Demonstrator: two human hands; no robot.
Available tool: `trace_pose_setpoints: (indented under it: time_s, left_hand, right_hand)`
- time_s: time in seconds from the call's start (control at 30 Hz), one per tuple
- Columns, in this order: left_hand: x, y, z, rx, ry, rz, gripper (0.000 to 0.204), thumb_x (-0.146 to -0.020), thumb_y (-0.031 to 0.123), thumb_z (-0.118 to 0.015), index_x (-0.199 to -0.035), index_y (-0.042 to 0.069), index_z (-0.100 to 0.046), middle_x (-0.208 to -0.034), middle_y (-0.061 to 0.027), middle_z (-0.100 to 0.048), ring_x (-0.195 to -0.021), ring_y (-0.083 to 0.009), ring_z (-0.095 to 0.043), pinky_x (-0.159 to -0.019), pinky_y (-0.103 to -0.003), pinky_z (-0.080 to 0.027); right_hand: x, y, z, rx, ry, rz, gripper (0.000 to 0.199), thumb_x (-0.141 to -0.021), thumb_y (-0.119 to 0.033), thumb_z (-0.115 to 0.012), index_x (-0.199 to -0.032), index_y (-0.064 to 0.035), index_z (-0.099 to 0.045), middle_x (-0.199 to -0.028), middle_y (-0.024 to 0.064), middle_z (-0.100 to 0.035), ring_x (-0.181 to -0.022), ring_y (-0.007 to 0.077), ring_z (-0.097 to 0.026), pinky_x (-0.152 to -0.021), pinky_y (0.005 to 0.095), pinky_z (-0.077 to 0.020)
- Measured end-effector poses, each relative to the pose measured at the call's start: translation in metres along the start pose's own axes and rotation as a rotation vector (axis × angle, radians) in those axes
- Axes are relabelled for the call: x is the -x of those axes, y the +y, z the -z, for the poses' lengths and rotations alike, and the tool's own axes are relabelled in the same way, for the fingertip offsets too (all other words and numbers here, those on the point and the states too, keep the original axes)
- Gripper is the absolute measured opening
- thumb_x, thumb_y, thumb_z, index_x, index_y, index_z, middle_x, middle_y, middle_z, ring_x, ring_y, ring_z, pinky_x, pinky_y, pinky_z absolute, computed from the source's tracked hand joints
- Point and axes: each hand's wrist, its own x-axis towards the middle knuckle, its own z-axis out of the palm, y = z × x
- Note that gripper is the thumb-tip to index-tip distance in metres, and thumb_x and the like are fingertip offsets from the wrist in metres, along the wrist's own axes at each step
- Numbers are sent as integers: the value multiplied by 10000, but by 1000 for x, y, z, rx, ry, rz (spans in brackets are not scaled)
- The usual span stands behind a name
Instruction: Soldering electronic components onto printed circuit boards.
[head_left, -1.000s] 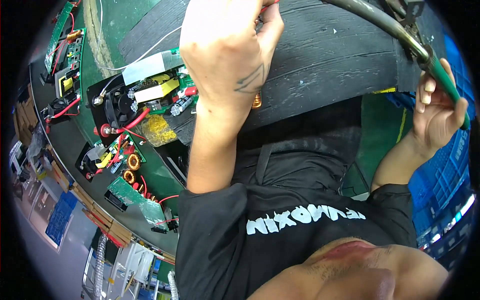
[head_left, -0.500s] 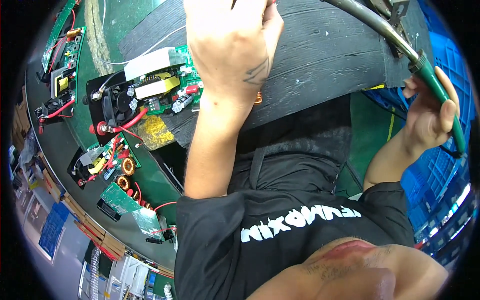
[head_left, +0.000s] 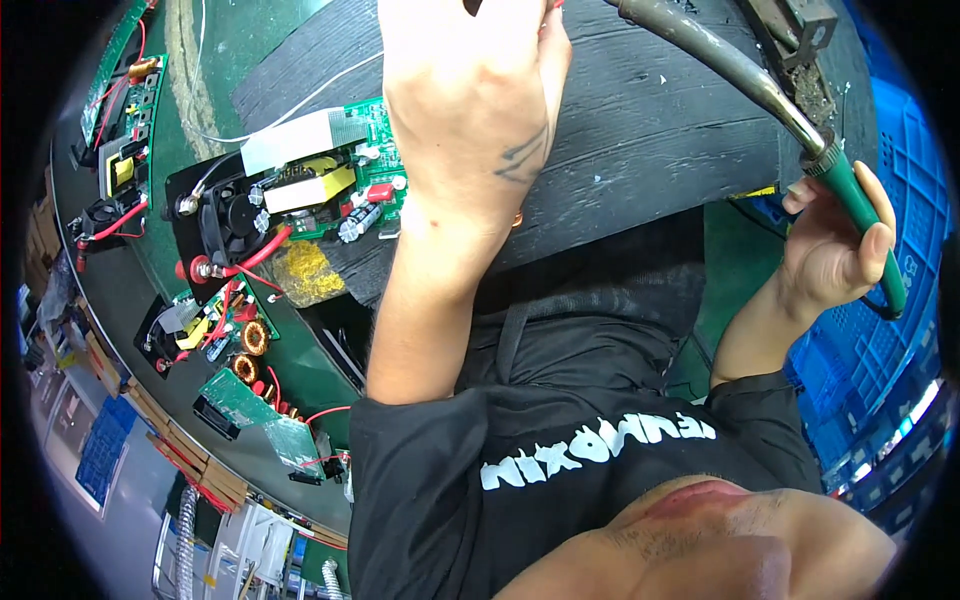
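My right hand (head_left: 838, 245) is wrapped round the green handle of a soldering iron (head_left: 858, 205). Its metal shaft slants up and left, and the tip lies beyond the upper edge. My left hand (head_left: 468, 110) reaches over the right end of a green circuit board (head_left: 375, 125) and hides part of it. The fingers look bent together, but their tips are cut off by the upper edge. A small red bit shows by the thumb; what it belongs to is unclear. The board carries a black fan (head_left: 235, 215), capacitors and a thick red cable (head_left: 268, 248).
The board lies on a black wooden slab (head_left: 650, 130). A metal bracket (head_left: 805, 35) with dark residue stands at its far right. More circuit boards (head_left: 235, 400) lie on the green bench to the left. A thin white wire (head_left: 320, 92) runs behind my left hand. Blue crates (head_left: 915, 210) stand at right.
My right hand and the soldering iron have moved a little left. My left hand has shifted slightly right and down over the board.
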Motion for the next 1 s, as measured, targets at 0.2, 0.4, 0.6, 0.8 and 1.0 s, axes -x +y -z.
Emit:
trace_pose_setpoints:
  time_s: [0.2,0.4,0.6,0.8,1.0]
  left_hand:
    - [-12,26,7,-541,-359,169,164,-664,-72,-654,-801,-37,-571,-913,-173,-495,-730,-256,-548,-645,-324,-461]
    - [-9,18,0,-265,-182,76,201,-658,-102,-631,-828,-55,-535,-874,-165,-472,-695,-251,-517,-621,-329,-439]
    - [-15,25,-3,-430,-276,-103,221,-634,-135,-603,-816,-56,-506,-868,-163,-448,-726,-271,-493,-636,-340,-417]
    - [-3,-6,-21,69,49,-80,218,-633,-134,-603,-812,-63,-503,-893,-174,-426,-702,-252,-477,-610,-319,-407]
    - [1,-11,-25,122,81,-85,236,-635,-147,-603,-836,-73,-503,-897,-164,-408,-684,-217,-463,-571,-290,-398]
  right_hand:
    - [-1,5,1,-86,-3,0,566,-847,-424,-463,-1065,91,-552,-775,253,-610,-589,286,-604,-537,323,-496]
    - [-3,14,2,-121,15,-17,577,-843,-442,-460,-1072,79,-551,-781,253,-609,-588,282,-601,-507,321,-491]
    - [-4,20,8,-160,14,-39,583,-840,-460,-455,-1080,63,-553,-800,256,-607,-588,282,-600,-502,320,-489]
    - [-6,18,1,-197,17,-45,586,-845,-468,-436,-1081,55,-553,-786,239,-598,-582,271,-593,-503,321,-488]
    - [-10,23,4,-169,14,-49,592,-845,-479,-419,-1078,47,-555,-791,230,-598,-576,259,-590,-501,319,-488]
